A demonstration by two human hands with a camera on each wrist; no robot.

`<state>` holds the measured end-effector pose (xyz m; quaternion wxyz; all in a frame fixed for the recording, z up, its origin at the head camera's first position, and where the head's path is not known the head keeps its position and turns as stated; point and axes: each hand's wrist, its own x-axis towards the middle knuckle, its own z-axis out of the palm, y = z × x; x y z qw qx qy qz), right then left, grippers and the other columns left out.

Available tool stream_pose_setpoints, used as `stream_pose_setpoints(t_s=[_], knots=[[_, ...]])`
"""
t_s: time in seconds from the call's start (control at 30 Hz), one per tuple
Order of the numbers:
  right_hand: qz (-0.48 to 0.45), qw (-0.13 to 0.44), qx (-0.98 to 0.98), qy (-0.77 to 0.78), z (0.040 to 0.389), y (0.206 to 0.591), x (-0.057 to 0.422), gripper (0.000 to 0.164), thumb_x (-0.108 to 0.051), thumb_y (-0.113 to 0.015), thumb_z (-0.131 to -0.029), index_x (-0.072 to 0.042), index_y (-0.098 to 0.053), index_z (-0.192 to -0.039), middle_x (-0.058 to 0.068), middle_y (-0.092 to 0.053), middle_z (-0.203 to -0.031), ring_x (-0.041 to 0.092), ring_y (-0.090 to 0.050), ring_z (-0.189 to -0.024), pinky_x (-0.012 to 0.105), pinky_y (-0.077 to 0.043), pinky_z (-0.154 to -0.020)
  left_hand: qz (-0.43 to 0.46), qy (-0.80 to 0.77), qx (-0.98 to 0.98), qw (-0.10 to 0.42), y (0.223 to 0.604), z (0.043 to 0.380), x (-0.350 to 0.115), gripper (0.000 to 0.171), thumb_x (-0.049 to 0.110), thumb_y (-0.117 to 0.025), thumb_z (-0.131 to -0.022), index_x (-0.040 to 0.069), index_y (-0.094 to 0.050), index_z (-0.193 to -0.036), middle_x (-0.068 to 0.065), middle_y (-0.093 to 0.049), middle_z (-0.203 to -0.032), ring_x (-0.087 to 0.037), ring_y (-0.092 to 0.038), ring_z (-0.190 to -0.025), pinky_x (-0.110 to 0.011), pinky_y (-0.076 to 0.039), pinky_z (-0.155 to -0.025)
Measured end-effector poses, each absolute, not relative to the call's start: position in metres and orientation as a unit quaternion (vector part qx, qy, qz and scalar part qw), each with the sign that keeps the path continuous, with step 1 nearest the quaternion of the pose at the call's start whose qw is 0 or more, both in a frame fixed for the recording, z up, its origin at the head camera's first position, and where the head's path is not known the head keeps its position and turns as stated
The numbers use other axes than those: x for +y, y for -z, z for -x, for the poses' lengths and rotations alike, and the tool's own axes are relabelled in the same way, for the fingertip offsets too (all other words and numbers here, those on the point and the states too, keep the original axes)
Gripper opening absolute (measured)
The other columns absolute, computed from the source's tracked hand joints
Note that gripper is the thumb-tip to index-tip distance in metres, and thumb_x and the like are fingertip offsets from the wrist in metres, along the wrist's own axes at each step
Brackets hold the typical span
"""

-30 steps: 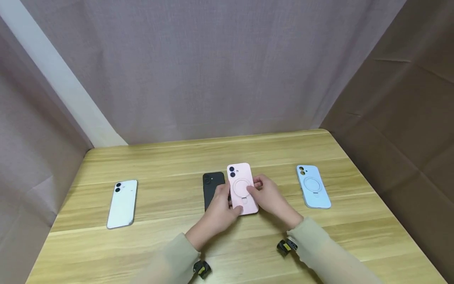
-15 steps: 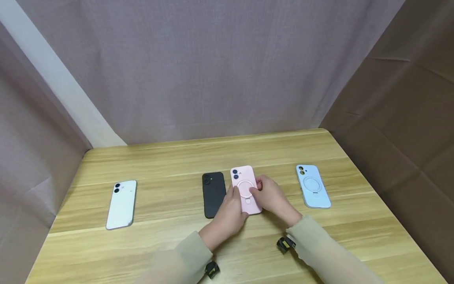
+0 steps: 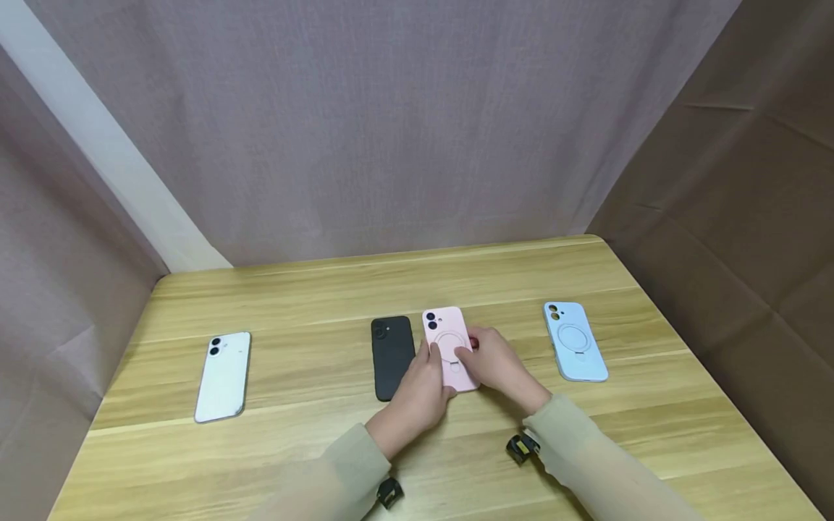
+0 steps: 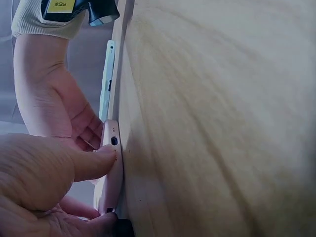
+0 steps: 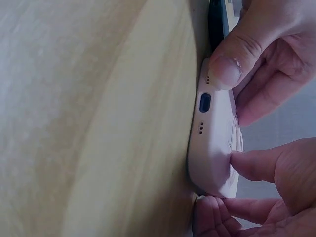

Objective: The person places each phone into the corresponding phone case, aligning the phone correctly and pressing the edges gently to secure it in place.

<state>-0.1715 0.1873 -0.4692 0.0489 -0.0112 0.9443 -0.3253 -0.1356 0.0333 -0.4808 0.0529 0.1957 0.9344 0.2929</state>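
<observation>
A phone in a pink case, camera side up, lies on the wooden table between both hands. A ring stand sits on the case's back. My left hand grips its left side, with the thumb on the bottom edge beside the charging port in the left wrist view. My right hand pinches the right side, its thumb on the case back and its fingers at the side edge near the table. In the right wrist view, the pink case shows its port and speaker holes.
A black phone lies just left of the pink one. Farther left is a white phone. At the right lies a light blue phone case, wood showing through its camera holes. Curtains stand behind the table.
The pink-cased phone has moved slightly right and down, off the black phone's edge. My left hand shifted right with it, its fingers now over the case back. The right hand barely moved.
</observation>
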Motion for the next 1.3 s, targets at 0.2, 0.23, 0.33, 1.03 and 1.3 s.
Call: stream_pose_setpoints(t_s=[0.2,0.23,0.33,1.03,1.3], knots=[[0.023,0.044,0.951,0.304,0.171,0.47,0.188,0.037,-0.017,-0.069,-0.089,0.003,-0.064,-0.119,0.013,-0.064,-0.091,0.021,-0.058,-0.077,0.039,-0.051,-0.073,-0.202,-0.289,0.933,0.064,0.479,0.135,0.033,0.076,0.019,-0.073,-0.087,-0.019,-0.033,-0.139,-0.04,-0.024,-0.145,-0.043,-0.038,-0.131,-0.043,-0.038,-0.105],[0.025,0.044,0.952,0.301,0.17,0.47,0.188,0.037,-0.017,-0.069,-0.089,0.003,-0.064,-0.119,0.015,-0.063,-0.093,0.022,-0.058,-0.079,0.041,-0.051,-0.074,-0.203,-0.289,0.933,0.065,0.479,0.135,0.033,0.076,0.02,-0.073,-0.087,-0.018,-0.032,-0.139,-0.04,-0.023,-0.145,-0.043,-0.038,-0.131,-0.043,-0.038,-0.105],[0.024,0.047,0.955,0.291,0.169,0.471,0.187,0.037,-0.019,-0.068,-0.089,0.002,-0.064,-0.12,0.019,-0.061,-0.097,0.026,-0.058,-0.085,0.044,-0.05,-0.078,-0.204,-0.289,0.933,0.066,0.479,0.135,0.032,0.075,0.02,-0.073,-0.087,-0.018,-0.033,-0.139,-0.04,-0.024,-0.145,-0.042,-0.04,-0.131,-0.042,-0.04,-0.104],[0.024,0.036,0.963,0.266,0.166,0.472,0.183,0.044,-0.02,-0.067,-0.09,0.008,-0.059,-0.122,0.023,-0.057,-0.103,0.031,-0.059,-0.089,0.048,-0.05,-0.083,-0.236,-0.253,0.938,0.03,0.476,0.13,0.025,0.059,0.019,-0.067,-0.091,-0.016,-0.044,-0.134,-0.032,-0.042,-0.139,-0.037,-0.047,-0.126,-0.042,-0.041,-0.103],[0.022,0.013,0.956,0.294,0.165,0.467,0.193,0.055,-0.023,-0.065,-0.09,0.006,-0.05,-0.134,0.019,-0.059,-0.106,0.031,-0.056,-0.097,0.049,-0.048,-0.085,-0.218,-0.266,0.938,-0.043,0.465,0.132,-0.003,0.055,0.025,-0.067,-0.089,-0.001,-0.05,-0.134,-0.016,-0.055,-0.13,-0.03,-0.055,-0.116,-0.041,-0.047,-0.096]])
